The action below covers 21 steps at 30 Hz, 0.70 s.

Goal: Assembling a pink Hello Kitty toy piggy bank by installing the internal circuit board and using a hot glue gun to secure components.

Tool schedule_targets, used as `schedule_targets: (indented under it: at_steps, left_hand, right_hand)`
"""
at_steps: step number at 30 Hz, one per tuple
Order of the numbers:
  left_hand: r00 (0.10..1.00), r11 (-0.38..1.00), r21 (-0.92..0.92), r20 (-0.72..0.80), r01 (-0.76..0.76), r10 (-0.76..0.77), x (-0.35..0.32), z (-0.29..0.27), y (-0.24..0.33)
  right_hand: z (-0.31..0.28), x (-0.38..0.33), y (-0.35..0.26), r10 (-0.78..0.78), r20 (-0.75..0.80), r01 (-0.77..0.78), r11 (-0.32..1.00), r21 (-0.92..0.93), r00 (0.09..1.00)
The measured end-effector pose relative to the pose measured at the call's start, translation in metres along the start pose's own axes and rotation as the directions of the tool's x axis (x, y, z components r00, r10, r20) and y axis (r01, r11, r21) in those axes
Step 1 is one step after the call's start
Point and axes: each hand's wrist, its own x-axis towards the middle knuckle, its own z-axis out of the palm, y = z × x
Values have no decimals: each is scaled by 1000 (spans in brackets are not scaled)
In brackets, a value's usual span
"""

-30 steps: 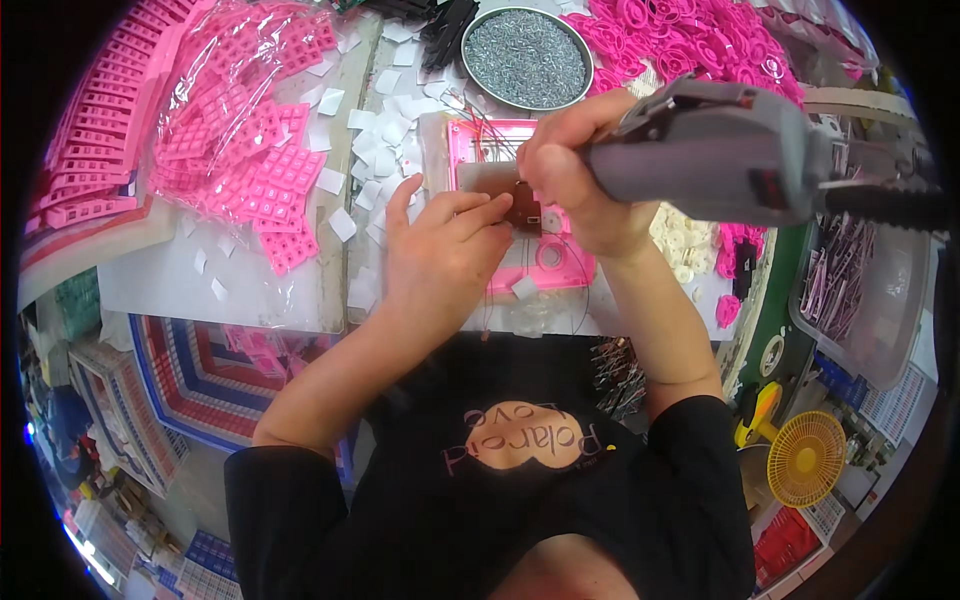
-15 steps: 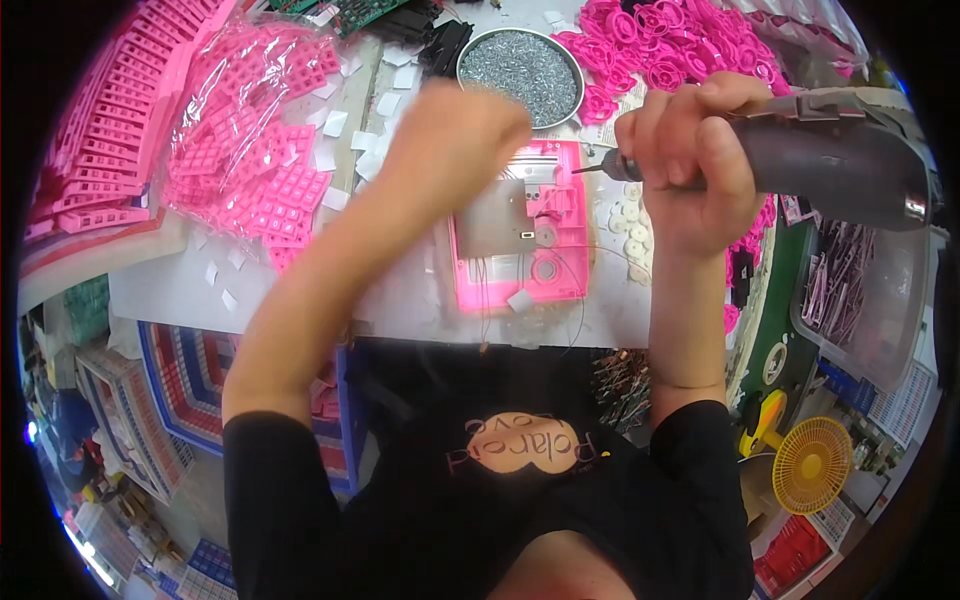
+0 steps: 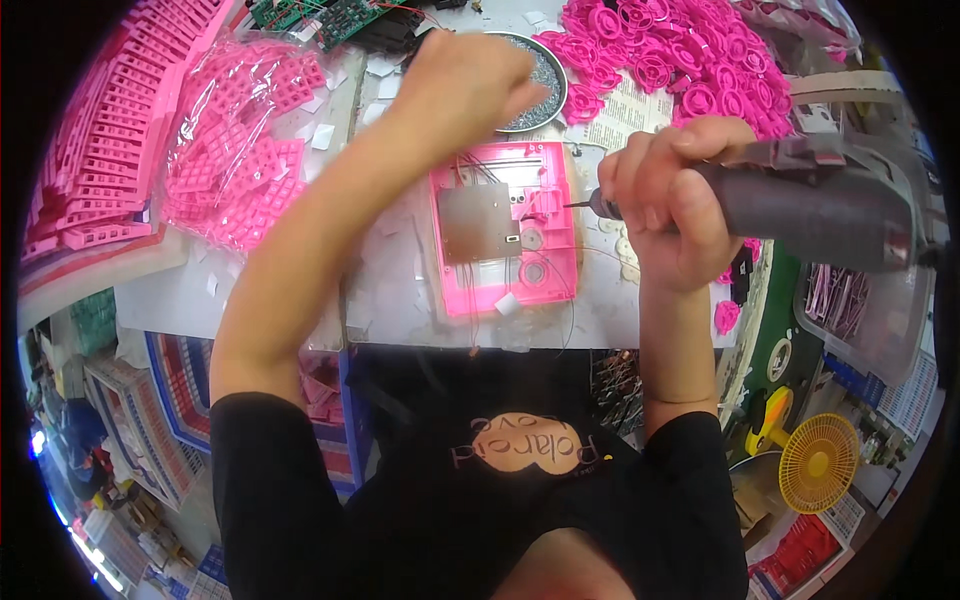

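Observation:
A pink plastic case (image 3: 553,270) lies open on the white table in front of me, with a grey metal plate (image 3: 476,222) and thin wires inside it. My right hand (image 3: 668,205) grips a grey electric screwdriver (image 3: 812,202) held sideways, its tip pointing left just above the case's right edge. My left hand (image 3: 462,85) reaches to the far side, fingers bunched over a round metal dish of small screws (image 3: 548,72). Whether the fingers hold a screw is hidden.
Bags of pink lattice parts (image 3: 240,150) and stacked pink strips (image 3: 100,170) fill the left. Pink ring parts (image 3: 680,50) are heaped at the far right. Green circuit boards (image 3: 330,15) lie at the back. A yellow fan (image 3: 818,462) stands low right.
My left hand left the pink case and reached back to the screw dish. My right hand drew the screwdriver off the case to the right.

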Motion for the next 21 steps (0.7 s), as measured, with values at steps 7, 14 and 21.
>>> schedule_targets:
  at_steps: [7,14,21]
  left_hand:
    - [994,936,-345,-107,-63,28,-112,-9,69]
    - [982,897,-443,-170,-6,-77,-121,-10,71]
    - [979,944,-317,-202,-92,28,-112,-9,71]
  right_hand:
    - [26,-12,-10,61,94,-60,998,-19,994]
    - [38,-16,-6,100,96,-102,995,9,990]
    - [24,-17,-2,61,128,-81,984,159,990]
